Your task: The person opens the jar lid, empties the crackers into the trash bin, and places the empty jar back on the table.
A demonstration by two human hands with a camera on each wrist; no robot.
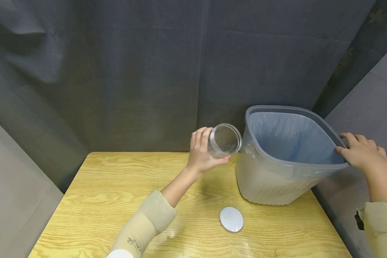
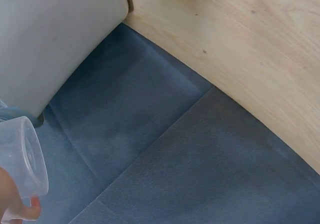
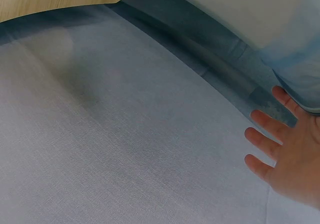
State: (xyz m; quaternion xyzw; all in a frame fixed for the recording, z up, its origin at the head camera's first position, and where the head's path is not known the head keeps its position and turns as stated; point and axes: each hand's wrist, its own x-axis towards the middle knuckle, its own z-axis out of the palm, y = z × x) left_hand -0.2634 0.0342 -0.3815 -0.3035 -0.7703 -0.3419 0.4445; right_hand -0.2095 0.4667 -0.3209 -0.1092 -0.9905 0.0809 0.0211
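Note:
My left hand [image 1: 202, 152] grips a clear, wide-mouthed plastic jar [image 1: 216, 149], raised above the table and tipped with its round mouth facing up towards the head camera. In the left wrist view, the jar [image 2: 31, 156] shows at the left edge, with part of the left hand [image 2: 11, 199] around it. Just right of the jar stands a large, translucent trash bin [image 1: 271, 182] with a grey rim and a bag lining. At the bin's right rim, my right hand [image 1: 364, 150] holds on with the thumb over the edge; its other fingers spread outside in the right wrist view.
A round white lid [image 1: 231, 219] lies flat on the wood-grain table [image 1: 122, 193], in front of the bin. Dark grey cloth [image 1: 142, 71] hangs behind the table, and lighter panels flank both sides. The bin stands near the table's right edge.

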